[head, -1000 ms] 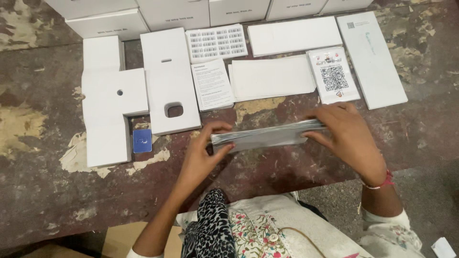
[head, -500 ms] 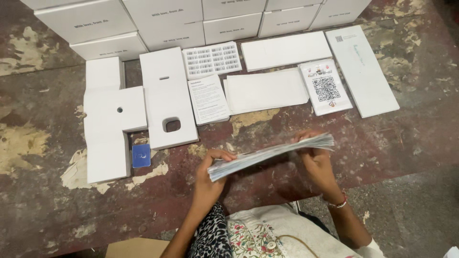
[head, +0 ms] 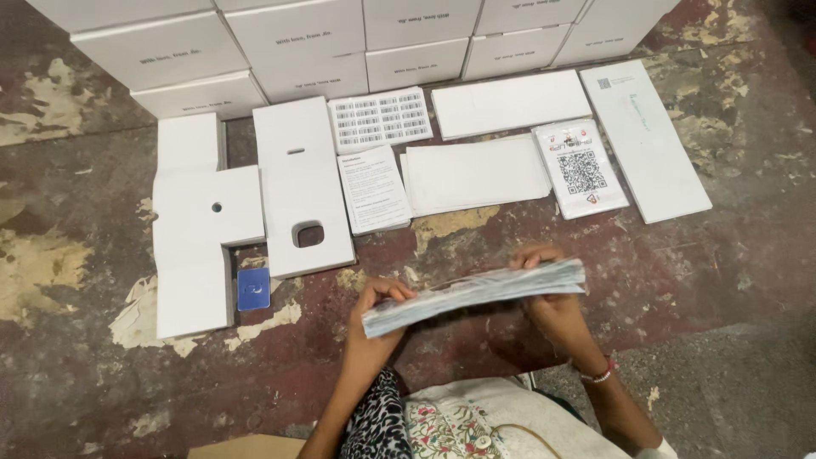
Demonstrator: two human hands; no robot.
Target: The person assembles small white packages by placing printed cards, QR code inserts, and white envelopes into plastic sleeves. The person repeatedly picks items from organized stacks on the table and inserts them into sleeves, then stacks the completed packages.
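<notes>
A stack of thin paper sheets [head: 474,296] is seen, edges greyish and matt. Smooth matt white cardboard inserts [head: 302,183] are laid on a rough, flaking painted floor [head: 102,391].

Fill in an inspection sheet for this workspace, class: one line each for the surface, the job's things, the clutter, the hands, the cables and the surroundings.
Surface: worn dark red floor with flaking pale patches.
Job's things: a long flat stack of sheets, held level above the floor by both hands.
Clutter: white die-cut card pieces, a small blue card, a barcode label sheet, a printed leaflet, plain white sheets, a code card, a long white card.
Hands: left hand grips the stack's left end; right hand holds its right end.
Cables: nothing seen.
Surroundings: a row of white boxes along the far edge.
</notes>
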